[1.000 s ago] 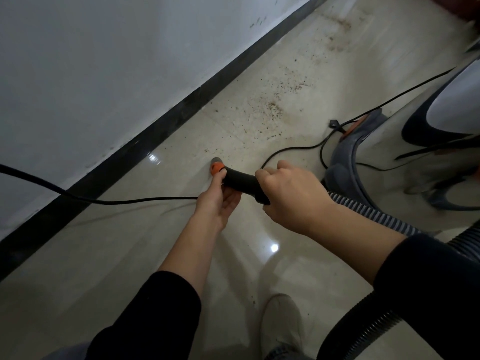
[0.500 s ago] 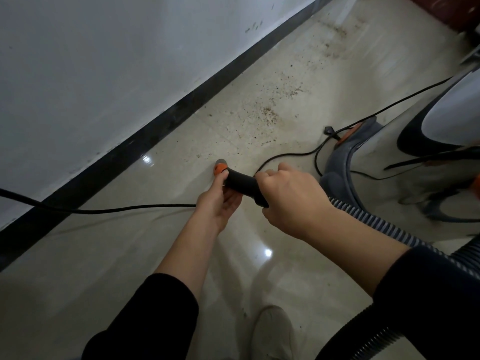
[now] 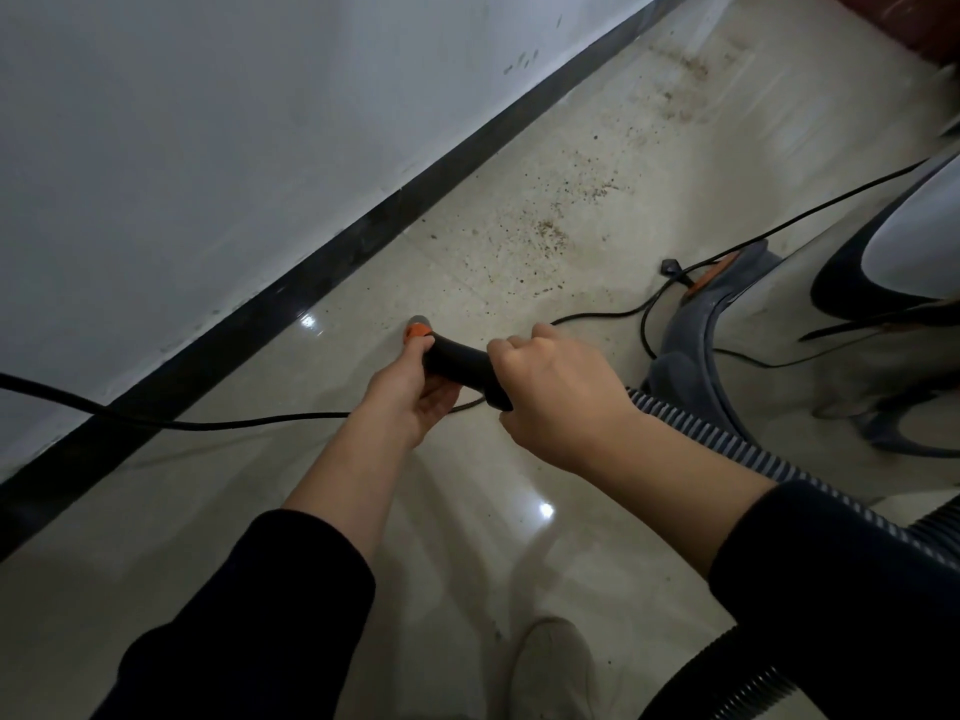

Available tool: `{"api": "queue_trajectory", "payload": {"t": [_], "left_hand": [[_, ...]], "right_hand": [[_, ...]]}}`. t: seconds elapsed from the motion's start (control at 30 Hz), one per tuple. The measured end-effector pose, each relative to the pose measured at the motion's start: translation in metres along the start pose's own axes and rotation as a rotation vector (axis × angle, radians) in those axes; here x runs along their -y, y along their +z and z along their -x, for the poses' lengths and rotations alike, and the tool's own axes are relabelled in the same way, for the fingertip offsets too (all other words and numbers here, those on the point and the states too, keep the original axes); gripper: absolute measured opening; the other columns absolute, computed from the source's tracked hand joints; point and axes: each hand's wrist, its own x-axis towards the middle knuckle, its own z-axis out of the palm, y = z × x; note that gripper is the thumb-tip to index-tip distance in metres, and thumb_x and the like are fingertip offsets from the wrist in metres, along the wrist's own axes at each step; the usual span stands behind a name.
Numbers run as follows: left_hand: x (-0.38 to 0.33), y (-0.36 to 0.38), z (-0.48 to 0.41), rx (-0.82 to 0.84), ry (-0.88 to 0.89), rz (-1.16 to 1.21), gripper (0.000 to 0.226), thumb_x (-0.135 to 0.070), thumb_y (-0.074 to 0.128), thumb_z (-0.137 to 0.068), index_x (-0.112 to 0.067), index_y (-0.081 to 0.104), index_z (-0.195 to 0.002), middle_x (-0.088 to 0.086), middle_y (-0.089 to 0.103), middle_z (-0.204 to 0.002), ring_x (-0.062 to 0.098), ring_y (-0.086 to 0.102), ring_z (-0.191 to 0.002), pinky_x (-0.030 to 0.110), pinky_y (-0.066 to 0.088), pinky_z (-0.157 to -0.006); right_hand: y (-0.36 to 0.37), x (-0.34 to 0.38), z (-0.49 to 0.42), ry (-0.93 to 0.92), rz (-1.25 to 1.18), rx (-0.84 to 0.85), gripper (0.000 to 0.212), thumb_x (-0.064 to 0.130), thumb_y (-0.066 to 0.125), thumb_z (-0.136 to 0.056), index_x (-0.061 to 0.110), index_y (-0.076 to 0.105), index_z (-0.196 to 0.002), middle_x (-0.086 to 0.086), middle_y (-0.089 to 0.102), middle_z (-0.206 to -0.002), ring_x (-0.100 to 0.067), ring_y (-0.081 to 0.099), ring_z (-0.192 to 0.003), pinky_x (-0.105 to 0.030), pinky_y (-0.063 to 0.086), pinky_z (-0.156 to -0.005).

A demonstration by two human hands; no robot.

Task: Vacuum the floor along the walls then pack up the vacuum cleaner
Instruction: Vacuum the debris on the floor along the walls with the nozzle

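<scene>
Both hands were closed on the black curved plastic hose handle (image 3: 457,358). The right hand (image 3: 550,392) wrapped its rear end, fingers curled round where the grey-striped ribbed hose (image 3: 727,444) joined. The left hand (image 3: 410,392) cupped the front from beneath, thumb lying against the orange collar (image 3: 418,332) at the nose. Beyond that collar only a short grey stub showed, with no wand or floor head. The nose appeared to be held clear of the glossy beige tiled floor (image 3: 363,511).

The hose handle's long axis ran from the right hand forward and leftward through the left hand, its nose aimed toward the black skirting strip (image 3: 311,288) at the foot of the white wall (image 3: 208,148). The left hand was the nearer to the nose and to the wall. The scatter of brown crumbs (image 3: 550,231) lay beyond both hands, ahead and toward the right-hand side, well apart from the nose. By my judgement the coming move would call for the nose to swing rightward and travel forward, perhaps with an attachment fitted first.

The thin black power cord (image 3: 234,422) passed under the hands and trailed away past the left hand. The grey vacuum cleaner body (image 3: 691,345) stood just beyond the right hand. The cord looked likely to snag a low sweep.
</scene>
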Motion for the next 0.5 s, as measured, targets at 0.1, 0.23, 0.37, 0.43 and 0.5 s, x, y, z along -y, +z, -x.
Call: {"api": "queue_trajectory", "payload": {"t": [0.1, 0.23, 0.37, 0.43, 0.5], "left_hand": [[-0.009, -0.011, 0.003, -0.031, 0.009, -0.027, 0.047, -0.039, 0.062, -0.094, -0.002, 0.057, -0.123, 0.014, 0.068, -0.098, 0.021, 0.067, -0.087, 0.028, 0.054, -0.062], [-0.016, -0.021, 0.006, -0.048, 0.013, -0.032, 0.046, -0.038, 0.062, -0.094, -0.002, 0.057, -0.123, 0.014, 0.068, -0.1, 0.022, 0.068, -0.088, 0.028, 0.054, -0.062], [-0.019, -0.027, 0.008, -0.05, 0.016, -0.023, 0.044, -0.037, 0.06, -0.095, -0.003, 0.057, -0.123, 0.014, 0.068, -0.098, 0.021, 0.068, -0.086, 0.027, 0.054, -0.06], [-0.021, -0.03, 0.01, -0.054, 0.021, -0.027, 0.044, -0.036, 0.059, -0.096, -0.003, 0.057, -0.123, 0.014, 0.068, -0.099, 0.021, 0.067, -0.087, 0.027, 0.053, -0.06], [-0.023, -0.034, 0.011, -0.067, 0.026, -0.041, 0.045, -0.038, 0.059, -0.095, -0.002, 0.057, -0.123, 0.014, 0.067, -0.099, 0.021, 0.067, -0.086, 0.026, 0.053, -0.059]], "right_hand": [[-0.002, 0.009, -0.004, -0.022, -0.007, 0.002, 0.02, 0.016, 0.055, -0.092, 0.013, 0.051, -0.112, -0.001, 0.058, -0.095, -0.016, 0.037, -0.082, -0.029, 0.032, -0.063], [-0.005, 0.018, -0.01, -0.045, -0.023, 0.0, 0.02, 0.014, 0.055, -0.093, 0.013, 0.052, -0.112, 0.0, 0.049, -0.087, -0.016, 0.04, -0.082, -0.029, 0.033, -0.063], [-0.004, 0.024, -0.013, -0.054, -0.026, -0.007, 0.018, 0.015, 0.054, -0.093, 0.013, 0.052, -0.111, 0.0, 0.048, -0.086, -0.017, 0.039, -0.082, -0.028, 0.031, -0.059], [-0.003, 0.026, -0.014, -0.055, -0.022, -0.013, 0.018, 0.016, 0.054, -0.094, 0.013, 0.051, -0.111, 0.0, 0.05, -0.087, -0.017, 0.038, -0.082, -0.027, 0.028, -0.056], [-0.003, 0.029, -0.015, -0.059, -0.022, -0.017, 0.019, 0.016, 0.054, -0.094, 0.013, 0.051, -0.112, -0.001, 0.054, -0.091, -0.017, 0.038, -0.082, -0.028, 0.03, -0.059]]}}
